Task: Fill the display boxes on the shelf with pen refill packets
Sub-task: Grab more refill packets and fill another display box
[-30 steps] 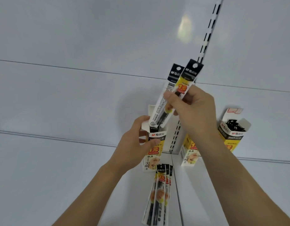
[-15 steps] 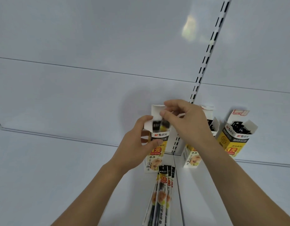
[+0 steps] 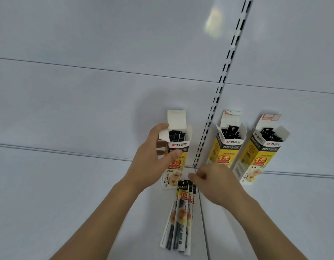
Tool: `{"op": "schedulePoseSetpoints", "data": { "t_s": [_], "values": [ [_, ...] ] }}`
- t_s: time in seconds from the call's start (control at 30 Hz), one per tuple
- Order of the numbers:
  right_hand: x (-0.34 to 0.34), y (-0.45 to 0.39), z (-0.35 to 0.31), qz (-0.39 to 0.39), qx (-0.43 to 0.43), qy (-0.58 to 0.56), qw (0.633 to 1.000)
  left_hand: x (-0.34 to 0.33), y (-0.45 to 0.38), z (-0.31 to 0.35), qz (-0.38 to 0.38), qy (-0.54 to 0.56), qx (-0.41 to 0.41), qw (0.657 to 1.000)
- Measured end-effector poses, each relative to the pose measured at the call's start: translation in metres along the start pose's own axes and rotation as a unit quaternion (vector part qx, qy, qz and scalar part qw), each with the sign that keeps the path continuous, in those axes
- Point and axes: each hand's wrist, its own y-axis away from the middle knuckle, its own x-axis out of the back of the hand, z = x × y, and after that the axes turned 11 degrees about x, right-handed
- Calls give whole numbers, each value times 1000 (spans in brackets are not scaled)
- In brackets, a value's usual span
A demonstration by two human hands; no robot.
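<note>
M&G refill boxes on a white shelf
Left hand grips the nine-o'clock "1元 0.5" box; right hand pinches the packets lying at six.

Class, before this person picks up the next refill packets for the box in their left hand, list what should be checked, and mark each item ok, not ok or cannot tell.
1. Left hand grips the left display box, keeping it upright: ok.
2. Box top flap is open: ok.
3. Room left inside that box: cannot tell; black packet tops already show.
4. Loose packets lie on the shelf within reach: ok.
5. Right hand is at the packets' top ends: ok; whether it has a grip: cannot tell.
6. The two other boxes stand apart from the hands: ok.
</note>
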Motion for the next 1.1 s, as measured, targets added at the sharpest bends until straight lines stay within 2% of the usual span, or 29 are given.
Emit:
{"op": "schedulePoseSetpoints", "data": {
  "t_s": [0.07, 0.13, 0.2, 0.33, 0.5, 0.67, 0.73, 0.87, 1.1],
  "values": [
    [-16, 5, -2, -96, -45, -7, 994, -1, 0, 0, 1, 2, 1, 1000],
    [-29, 9, -7, -154, -74, 2, 985, -1, 0, -1, 2, 3, 5, 1000],
    [-36, 10, -10, -170, -86, 7, 982, 0, 1, -1, 1, 2, 5, 1000],
    [-37, 8, -2, -154, -115, -62, 979, 1, 2, 0, -4, 7, 8, 1000],
    [-14, 17, 8, -70, -154, -171, 971, 1, 1, 3, -14, 9, 11, 1000],
    [40, 26, -7, 70, -66, -296, 950, 7, 0, 7, -18, 8, 14, 1000],
    [58, 25, -17, 126, -34, -334, 933, 10, 1, 6, -17, 8, 17, 1000],
    [90, 12, -42, 234, 17, -420, 876, 14, 5, 3, -17, 21, 19, 999],
    [98, -39, -75, 352, 138, -374, 847, 18, 8, 3, -27, 5, 13, 1000]
  ]
}}
